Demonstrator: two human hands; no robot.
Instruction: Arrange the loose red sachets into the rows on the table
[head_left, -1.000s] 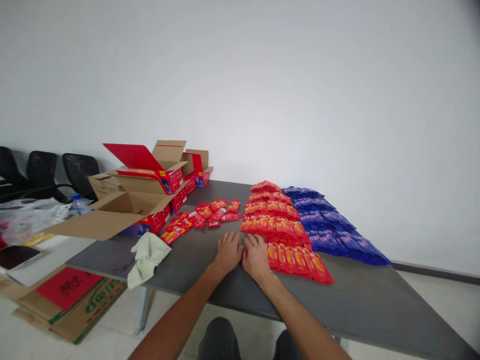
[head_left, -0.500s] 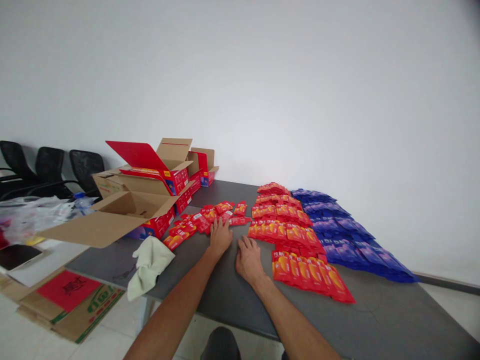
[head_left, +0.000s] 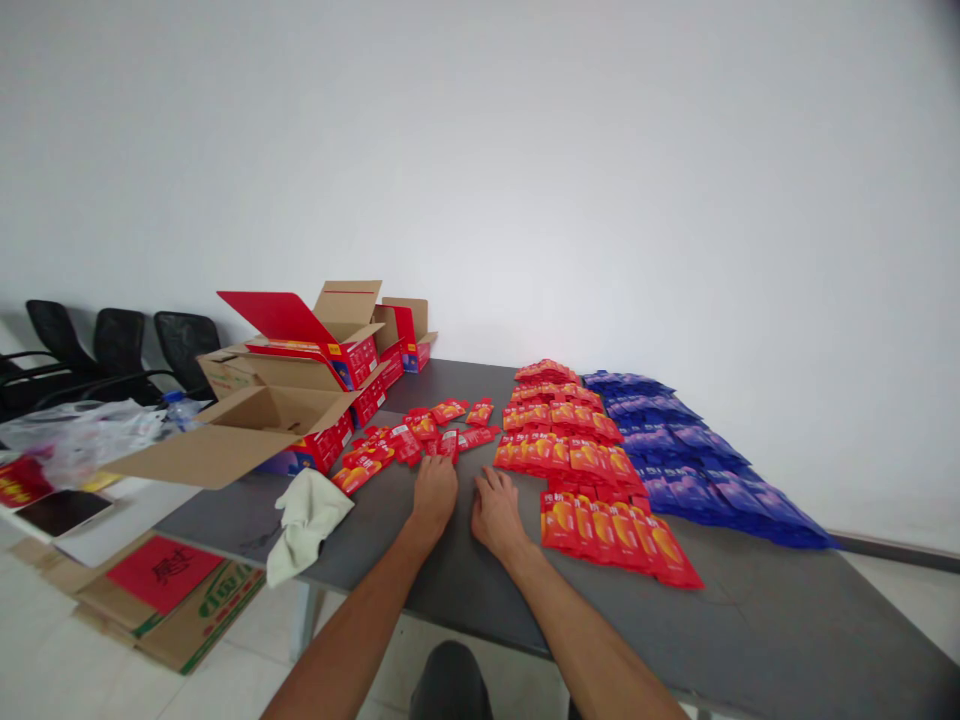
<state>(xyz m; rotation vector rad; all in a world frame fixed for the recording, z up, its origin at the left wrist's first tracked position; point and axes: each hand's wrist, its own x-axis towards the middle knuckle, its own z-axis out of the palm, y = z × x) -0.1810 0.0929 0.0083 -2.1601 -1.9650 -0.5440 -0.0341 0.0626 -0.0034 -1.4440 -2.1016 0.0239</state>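
Note:
At the near edge of a loose heap of red packets, my left hand has its fingers drawn together on one red packet, which pokes out beyond the fingertips. My right hand rests on the dark table with nothing in it, fingers slightly bent and apart. Just right of that hand lie overlapping rows of red packets, each printed with an orange picture. The nearest row of red packets fans out toward me. Farther right are stacked rows of blue packets.
Open red and brown cartons stand at the table's back left, with an open box nearer. A pale cloth hangs over the front edge. A phone, plastic bags, flattened cardboard and black chairs are further left.
My left hand has drawn back slightly toward me, its fingers closing on a red packet that now stands out from the heap. My right hand stays nearly in place. The view has shifted slightly.

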